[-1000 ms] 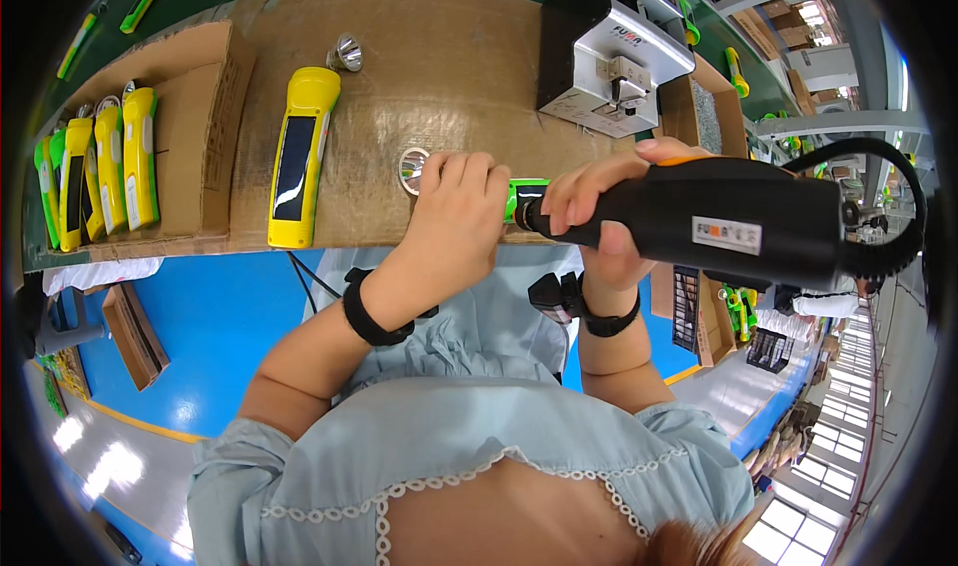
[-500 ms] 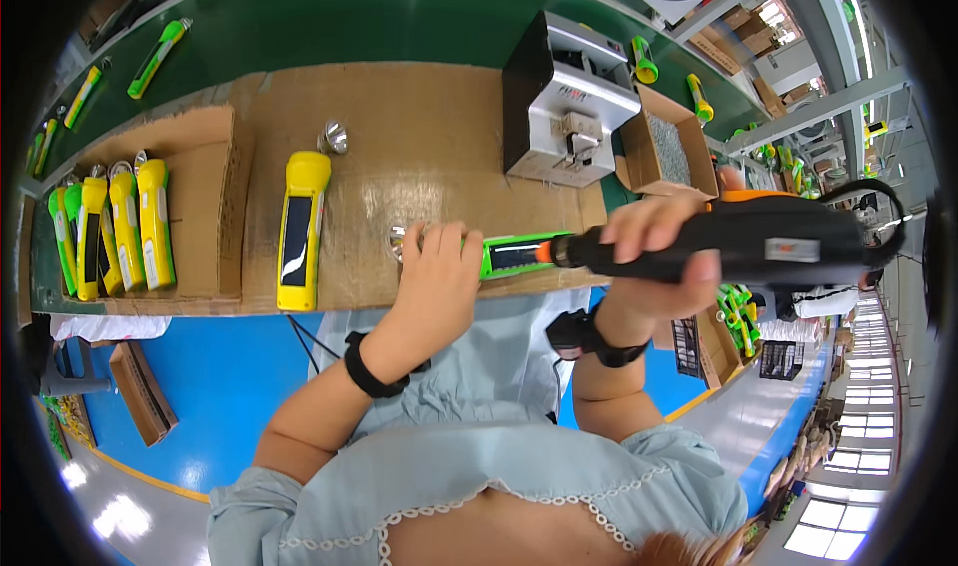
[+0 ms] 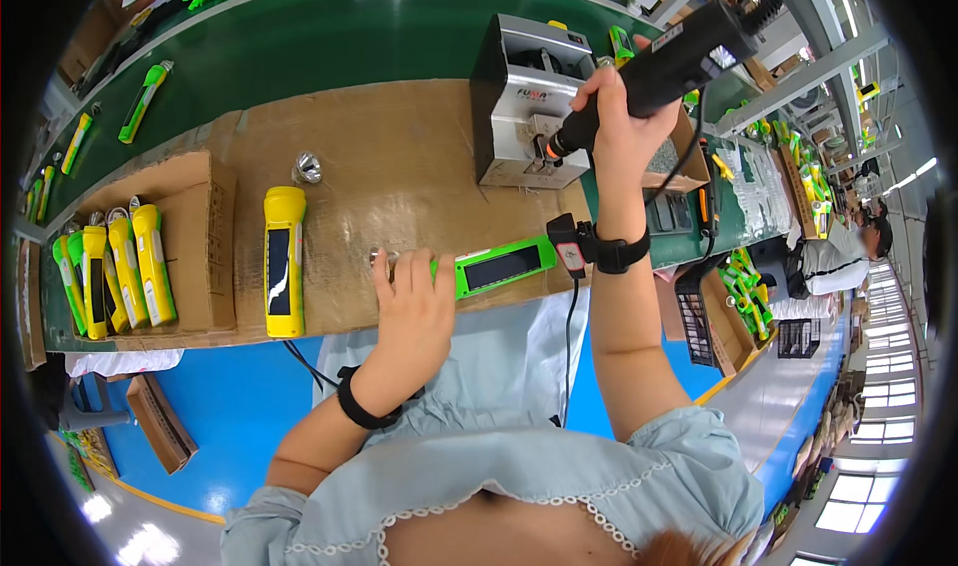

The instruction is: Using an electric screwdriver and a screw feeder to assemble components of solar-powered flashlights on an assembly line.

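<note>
We judge the step in hand to be picking up a screw: our right hand point(image 3: 624, 112) has its fingers wrapped around a black cylindrical power screwdriver point(image 3: 659, 72), its tip at the front of a silver-and-black metal box machine point(image 3: 521, 122). The next move seems to call for lining that tip up over the green plastic flashlight with a dark panel point(image 3: 506, 267), lying on the cardboard-covered counter point(image 3: 399, 147). Our right arm stretches forward; our left hand point(image 3: 414, 301), palm down, curves its fingers over the flashlight's left end, how tightly we cannot tell
</note>
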Demonstrator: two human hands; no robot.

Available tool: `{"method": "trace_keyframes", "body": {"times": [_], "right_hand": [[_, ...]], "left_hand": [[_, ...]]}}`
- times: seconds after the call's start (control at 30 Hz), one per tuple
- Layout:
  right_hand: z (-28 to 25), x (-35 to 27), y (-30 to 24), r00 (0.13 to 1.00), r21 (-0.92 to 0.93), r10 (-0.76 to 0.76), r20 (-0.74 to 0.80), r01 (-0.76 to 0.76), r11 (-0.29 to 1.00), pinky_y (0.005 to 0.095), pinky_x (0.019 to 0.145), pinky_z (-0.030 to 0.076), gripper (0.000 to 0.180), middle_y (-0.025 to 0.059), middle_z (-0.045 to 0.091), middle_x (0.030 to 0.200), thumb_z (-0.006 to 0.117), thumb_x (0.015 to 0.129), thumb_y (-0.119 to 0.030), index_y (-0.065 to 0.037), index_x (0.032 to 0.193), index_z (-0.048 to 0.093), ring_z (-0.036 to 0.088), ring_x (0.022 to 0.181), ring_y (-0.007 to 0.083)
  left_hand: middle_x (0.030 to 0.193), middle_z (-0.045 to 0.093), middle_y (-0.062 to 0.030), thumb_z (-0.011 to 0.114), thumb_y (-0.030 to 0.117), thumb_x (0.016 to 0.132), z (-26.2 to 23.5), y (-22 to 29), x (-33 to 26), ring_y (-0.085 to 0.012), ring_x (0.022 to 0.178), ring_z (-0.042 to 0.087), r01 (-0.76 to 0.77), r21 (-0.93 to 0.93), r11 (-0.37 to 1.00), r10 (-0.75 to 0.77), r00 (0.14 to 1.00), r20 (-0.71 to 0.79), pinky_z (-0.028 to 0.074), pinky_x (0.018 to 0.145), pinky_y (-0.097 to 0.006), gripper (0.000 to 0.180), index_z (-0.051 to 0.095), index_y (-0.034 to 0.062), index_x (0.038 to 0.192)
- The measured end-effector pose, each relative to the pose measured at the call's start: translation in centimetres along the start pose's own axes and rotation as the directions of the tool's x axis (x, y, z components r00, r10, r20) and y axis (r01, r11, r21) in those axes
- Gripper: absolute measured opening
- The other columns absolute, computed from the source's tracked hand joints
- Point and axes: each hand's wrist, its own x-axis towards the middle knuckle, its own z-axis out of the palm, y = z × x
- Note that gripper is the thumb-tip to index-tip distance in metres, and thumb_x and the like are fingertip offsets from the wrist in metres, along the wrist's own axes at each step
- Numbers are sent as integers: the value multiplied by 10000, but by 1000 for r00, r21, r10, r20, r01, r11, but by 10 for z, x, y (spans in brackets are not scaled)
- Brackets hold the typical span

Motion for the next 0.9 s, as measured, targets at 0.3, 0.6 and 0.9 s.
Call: {"method": "trace_keyframes", "body": {"times": [0.3, 0.6, 0.9], "right_hand": [[-7, -29, -32, 976, 237, 157, 150, -189, 953, 339, 537, 483, 476, 112, 526, 695, 548, 873, -100, 3, 1284, 329, 545, 539, 197], [21, -89, -81, 947, 543, 197, 255, -308, 781, 336, 582, 513, 627, 122, 547, 754, 587, 873, -97, 5, 1346, 189, 569, 597, 195], [35, -102, -65, 941, 445, 231, 246, -322, 836, 295, 583, 506, 549, 120, 561, 779, 539, 826, 80, 20, 1295, 261, 571, 629, 164]], "left_hand": [[1129, 462, -187, 547, -25, 657, 7, 0, -2, -348, 1144, 430, -1, -66, 998, -3, 998, -67, 192, 1052, -568, 540, 462, -25, 1190], [1159, 449, -178, 550, -34, 656, 10, -3, -7, -343, 1188, 409, 1, -63, 998, -7, 996, -84, 180, 1058, -567, 561, 442, -26, 1206], [1153, 449, -176, 553, -25, 657, 16, -4, -5, -341, 1185, 413, 8, -98, 995, -19, 993, -113, 193, 1053, -560, 534, 449, -26, 1182]]}}
